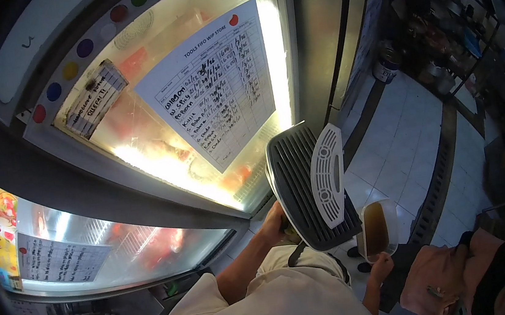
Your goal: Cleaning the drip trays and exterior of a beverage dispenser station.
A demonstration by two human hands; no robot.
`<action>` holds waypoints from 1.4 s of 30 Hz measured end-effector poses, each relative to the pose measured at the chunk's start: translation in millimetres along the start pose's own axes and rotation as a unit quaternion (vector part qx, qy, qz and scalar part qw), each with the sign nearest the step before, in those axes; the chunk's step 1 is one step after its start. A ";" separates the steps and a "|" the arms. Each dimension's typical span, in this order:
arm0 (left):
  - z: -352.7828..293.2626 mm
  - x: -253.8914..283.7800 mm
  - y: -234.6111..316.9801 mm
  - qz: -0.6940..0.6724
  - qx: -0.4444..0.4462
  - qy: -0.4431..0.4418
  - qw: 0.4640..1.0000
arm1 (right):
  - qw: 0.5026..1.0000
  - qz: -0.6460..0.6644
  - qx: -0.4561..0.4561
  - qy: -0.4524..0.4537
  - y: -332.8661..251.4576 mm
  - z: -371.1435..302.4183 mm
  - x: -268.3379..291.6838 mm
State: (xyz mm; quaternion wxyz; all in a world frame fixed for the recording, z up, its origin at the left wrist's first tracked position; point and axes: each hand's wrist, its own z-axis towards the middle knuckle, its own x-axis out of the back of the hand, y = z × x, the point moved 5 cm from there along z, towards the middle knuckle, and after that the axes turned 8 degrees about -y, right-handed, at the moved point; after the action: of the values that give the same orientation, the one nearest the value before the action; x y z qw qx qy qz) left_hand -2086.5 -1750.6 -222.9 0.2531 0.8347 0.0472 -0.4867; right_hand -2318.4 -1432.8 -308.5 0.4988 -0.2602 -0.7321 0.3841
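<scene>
Glass-door fridge (157, 124) ahead | left hand (271, 222): black grille (298, 183) | right hand (379, 264): tub (377, 229)

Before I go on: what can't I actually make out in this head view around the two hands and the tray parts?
- Left hand: its fingers sit behind the black slotted tray, grip hidden.
- White perforated grate: whether loose or clipped to the tray, cannot tell.
- Clear container of brown liquid in the right hand: its base is covered by the hand.
- Fridge contents: washed out by glare and the paper sheet on the glass door.
</scene>
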 end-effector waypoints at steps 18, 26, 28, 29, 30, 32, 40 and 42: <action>28.4 33.5 52.2 0.126 -0.055 0.086 0.987 | 0.997 0.040 -0.041 0.058 36.6 3.7 14.7; 61.4 9.5 12.9 0.028 -0.055 -0.103 0.993 | 0.998 -0.025 -0.036 0.044 -9.0 10.9 2.7; 70.2 -22.8 1.2 0.071 -0.060 -0.101 0.991 | 0.996 0.016 -0.071 0.043 -3.3 13.2 3.4; 81.7 -23.3 -6.3 0.072 -0.049 -0.105 0.991 | 0.995 0.017 -0.079 0.053 7.3 19.8 4.2; 91.1 -20.8 -12.8 0.046 -0.018 -0.105 0.993 | 0.996 -0.017 -0.057 0.063 11.9 27.6 -1.3; 113.6 -16.7 -25.4 0.059 0.008 -0.062 0.996 | 0.995 -0.048 -0.043 0.073 24.4 36.6 -3.2; 252.5 -84.2 -57.2 0.078 0.078 -0.162 0.981 | 0.977 0.106 -0.094 0.156 32.0 101.1 5.2; 297.0 -111.1 -62.7 0.067 0.092 -0.178 0.977 | 0.961 0.165 -0.124 0.186 44.5 123.8 6.4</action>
State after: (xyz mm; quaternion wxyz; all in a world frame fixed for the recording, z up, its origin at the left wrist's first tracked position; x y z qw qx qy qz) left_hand -2399.1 -1816.8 -271.8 0.2114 0.7560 -0.1001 -0.6113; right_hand -2436.0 -1440.0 -367.4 0.5201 -0.5036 -0.6152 0.3122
